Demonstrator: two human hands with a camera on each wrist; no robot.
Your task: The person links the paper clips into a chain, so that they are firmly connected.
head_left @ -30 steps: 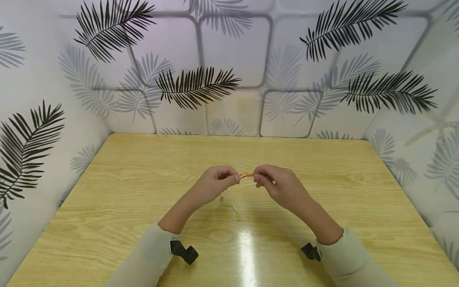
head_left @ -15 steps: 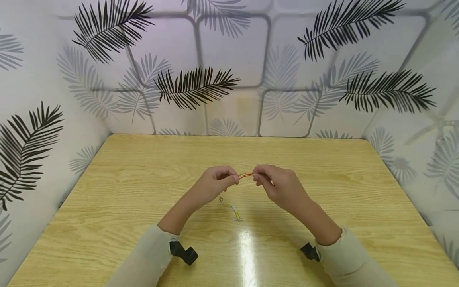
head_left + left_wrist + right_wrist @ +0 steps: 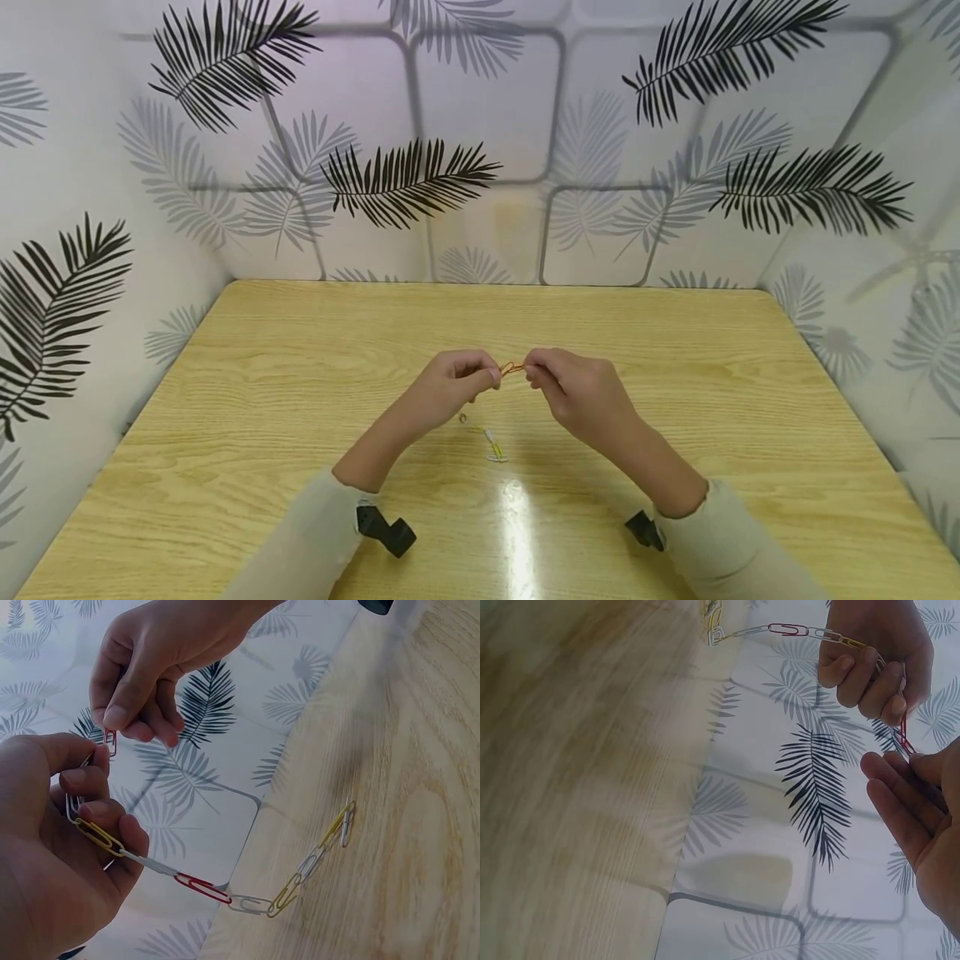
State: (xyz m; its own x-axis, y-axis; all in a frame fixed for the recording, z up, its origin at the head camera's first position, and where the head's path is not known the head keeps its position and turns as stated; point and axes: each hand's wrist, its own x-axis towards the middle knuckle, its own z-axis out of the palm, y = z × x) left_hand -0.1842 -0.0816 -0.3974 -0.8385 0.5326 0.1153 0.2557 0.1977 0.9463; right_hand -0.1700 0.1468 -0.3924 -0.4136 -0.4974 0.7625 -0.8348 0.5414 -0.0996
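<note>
A chain of linked paper clips [image 3: 202,888] in yellow, white, silver and red runs through the curled fingers of my left hand [image 3: 453,383] and droops to the tabletop. Above the table, a red paper clip [image 3: 114,742] spans the small gap between the hands. Its far end is pinched between thumb and fingertip of my right hand [image 3: 581,392]. The left thumb and index finger grip the near end, where the right wrist view shows red wire [image 3: 904,729] at the fingertips. How the clips join there is partly hidden by the fingers.
The chain's lower end, with yellow and white clips [image 3: 495,450], lies on the wood-grain table [image 3: 300,350] in front of the hands. A leaf-patterned wall [image 3: 495,108] stands behind the table. Each wrist carries a black camera mount [image 3: 386,531].
My right hand has shifted slightly left, nearer the left hand, so the visible gap has narrowed. The left hand and the chain on the table stay almost in place.
</note>
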